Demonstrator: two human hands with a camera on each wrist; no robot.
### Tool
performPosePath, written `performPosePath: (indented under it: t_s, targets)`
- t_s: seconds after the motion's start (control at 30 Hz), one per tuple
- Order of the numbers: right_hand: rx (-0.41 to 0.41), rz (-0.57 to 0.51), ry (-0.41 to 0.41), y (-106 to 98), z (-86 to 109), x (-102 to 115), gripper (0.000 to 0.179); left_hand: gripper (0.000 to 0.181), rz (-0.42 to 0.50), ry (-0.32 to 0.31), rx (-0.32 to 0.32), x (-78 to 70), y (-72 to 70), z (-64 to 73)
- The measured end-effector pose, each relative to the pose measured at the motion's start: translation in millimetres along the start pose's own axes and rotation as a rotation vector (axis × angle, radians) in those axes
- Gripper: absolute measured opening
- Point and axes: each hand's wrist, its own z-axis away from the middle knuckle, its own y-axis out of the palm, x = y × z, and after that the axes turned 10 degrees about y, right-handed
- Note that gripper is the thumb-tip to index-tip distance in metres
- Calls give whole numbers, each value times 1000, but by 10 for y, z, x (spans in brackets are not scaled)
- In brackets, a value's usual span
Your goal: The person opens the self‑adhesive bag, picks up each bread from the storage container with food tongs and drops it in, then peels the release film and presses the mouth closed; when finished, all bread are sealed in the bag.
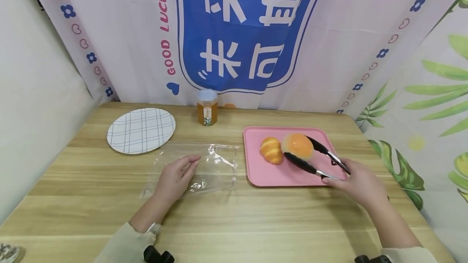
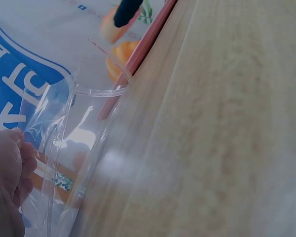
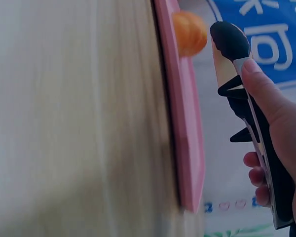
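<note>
In the head view my right hand (image 1: pixel 360 182) grips a pair of black-tipped metal tongs (image 1: pixel 301 163). Their tips lie on either side of a round orange-topped bun (image 1: pixel 297 145) over the pink tray (image 1: pixel 256 175). Beside the bun, a ridged yellow bread roll (image 1: pixel 271 150) sits on the tray. My left hand (image 1: pixel 179 175) pinches the upper layer of a clear plastic bag (image 1: pixel 215 165), whose mouth faces the tray. In the left wrist view the bag (image 2: pixel 84 133) stands partly spread at its mouth. The right wrist view shows fingers and thumb wrapped round the tongs (image 3: pixel 261 133).
A round white checked plate (image 1: pixel 140 131) lies at the back left of the wooden table (image 1: pixel 234 230). A lidded jar (image 1: pixel 207 108) of amber contents stands at the back, near the printed cloth (image 1: pixel 139 52). A patterned object (image 1: pixel 9 253) shows at the lower left corner.
</note>
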Motion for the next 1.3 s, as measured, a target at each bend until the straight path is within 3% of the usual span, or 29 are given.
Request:
performPosePath:
  t_s: [0.3, 0.47, 0.67, 0.87, 1.3]
  targets:
    - [-85, -20, -279, 50, 123, 562, 83, 18, -8, 11, 5, 0, 0, 0]
    - [-95, 58, -380, 174, 126, 794, 85, 18, -7, 9, 7, -9, -3, -2]
    - [-113, 172, -462, 296, 107, 990, 88, 20, -13, -2, 32, -23, -12, 12]
    - [-147, 202, -509, 329, 54, 1150, 88, 18, -13, 20, 25, -34, -16, 15]
    - [-59, 203, -554, 438, -75, 1394, 83, 17, -7, 75, -9, -47, -1, 26]
